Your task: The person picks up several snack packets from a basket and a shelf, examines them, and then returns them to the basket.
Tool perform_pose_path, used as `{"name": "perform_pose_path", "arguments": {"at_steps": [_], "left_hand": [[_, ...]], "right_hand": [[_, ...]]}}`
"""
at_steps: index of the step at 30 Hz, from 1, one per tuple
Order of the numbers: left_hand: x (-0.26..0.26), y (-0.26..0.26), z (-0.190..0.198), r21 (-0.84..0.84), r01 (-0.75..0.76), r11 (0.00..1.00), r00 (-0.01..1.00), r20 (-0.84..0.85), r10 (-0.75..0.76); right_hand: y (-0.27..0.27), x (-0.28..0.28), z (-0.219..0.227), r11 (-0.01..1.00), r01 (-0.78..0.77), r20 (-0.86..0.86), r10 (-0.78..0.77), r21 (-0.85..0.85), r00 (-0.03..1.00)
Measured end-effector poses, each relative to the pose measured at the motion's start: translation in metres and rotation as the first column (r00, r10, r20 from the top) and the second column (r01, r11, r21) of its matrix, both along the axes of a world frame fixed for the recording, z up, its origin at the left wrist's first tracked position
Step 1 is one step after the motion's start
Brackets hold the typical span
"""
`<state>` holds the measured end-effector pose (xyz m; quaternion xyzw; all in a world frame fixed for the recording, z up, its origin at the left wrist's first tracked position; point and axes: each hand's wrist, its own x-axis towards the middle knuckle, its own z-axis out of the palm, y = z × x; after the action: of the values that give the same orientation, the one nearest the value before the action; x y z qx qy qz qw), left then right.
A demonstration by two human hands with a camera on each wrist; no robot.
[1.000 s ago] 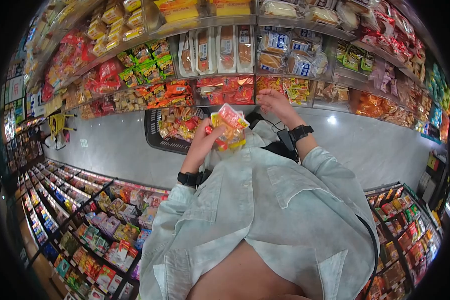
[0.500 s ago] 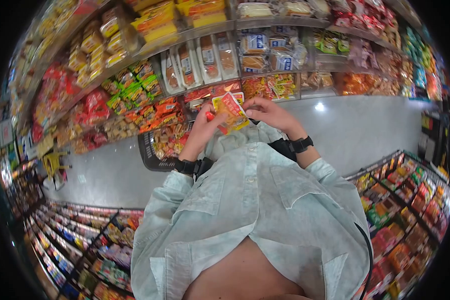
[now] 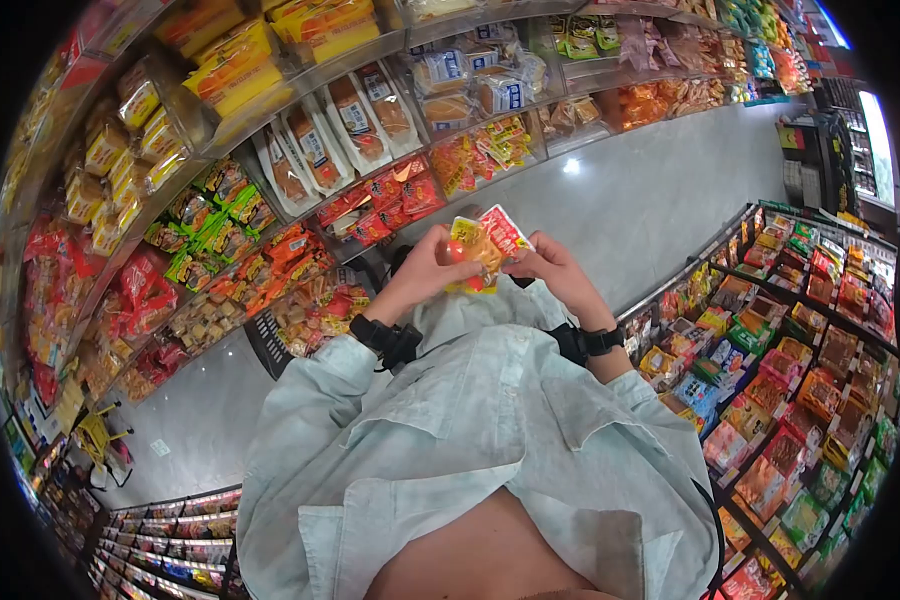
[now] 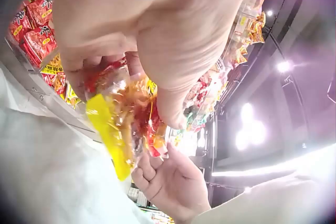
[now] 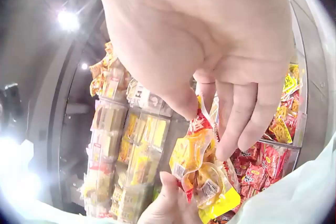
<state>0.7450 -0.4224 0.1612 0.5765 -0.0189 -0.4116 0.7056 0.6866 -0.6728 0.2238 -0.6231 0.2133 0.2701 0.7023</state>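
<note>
Several small snack packets (image 3: 477,252), red and yellow with clear parts, are held together before the shirt. My left hand (image 3: 432,268) grips them from the left, its thumb lying across their front. On the other side my right hand (image 3: 560,272) pinches the edge of a red and white packet (image 3: 505,229) between thumb and fingers. In the left wrist view the clear and yellow packets (image 4: 123,124) hang under the left hand (image 4: 157,29). The right wrist view shows packets with barcodes (image 5: 202,174) below the right hand (image 5: 210,40).
Shelves of bagged snacks (image 3: 310,222) curve across the front and left. A dark basket (image 3: 267,340) with packets stands on the grey floor (image 3: 630,190) at the left. Another packed display rack (image 3: 790,370) is at the right, and a yellow stool (image 3: 95,437) far left.
My right hand has come away from the shelf side and now pinches a packet beside my left hand. The head view has turned to the right, and the packets have fanned apart.
</note>
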Motion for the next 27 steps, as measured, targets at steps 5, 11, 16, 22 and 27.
{"name": "perform_pose_path", "arguments": {"at_steps": [5,11,16,22,27], "left_hand": [[-0.002,-0.005,0.002,-0.006,0.032,0.999,0.999,0.036,-0.031],[-0.027,-0.019,-0.016,0.271,-0.196,0.943,0.970,0.193,0.146],[-0.056,-0.061,0.014,0.203,-0.499,0.842,0.866,0.085,0.493],[-0.079,-0.121,0.026,0.245,-0.559,0.792,0.827,0.094,0.554],[-0.074,-0.167,0.031,0.229,-0.413,0.881,0.909,0.155,0.386]], "right_hand": [[-0.006,0.001,0.017,0.985,0.156,-0.084,-0.150,0.074,0.985],[-0.055,0.016,-0.028,0.993,0.110,0.002,-0.110,0.040,0.994],[-0.086,0.041,-0.017,0.978,0.098,0.007,-0.101,0.182,0.995],[-0.133,0.031,-0.026,0.912,-0.342,0.072,0.334,0.225,0.940],[-0.166,0.012,-0.031,0.907,-0.383,0.073,0.376,0.177,0.924]]}}
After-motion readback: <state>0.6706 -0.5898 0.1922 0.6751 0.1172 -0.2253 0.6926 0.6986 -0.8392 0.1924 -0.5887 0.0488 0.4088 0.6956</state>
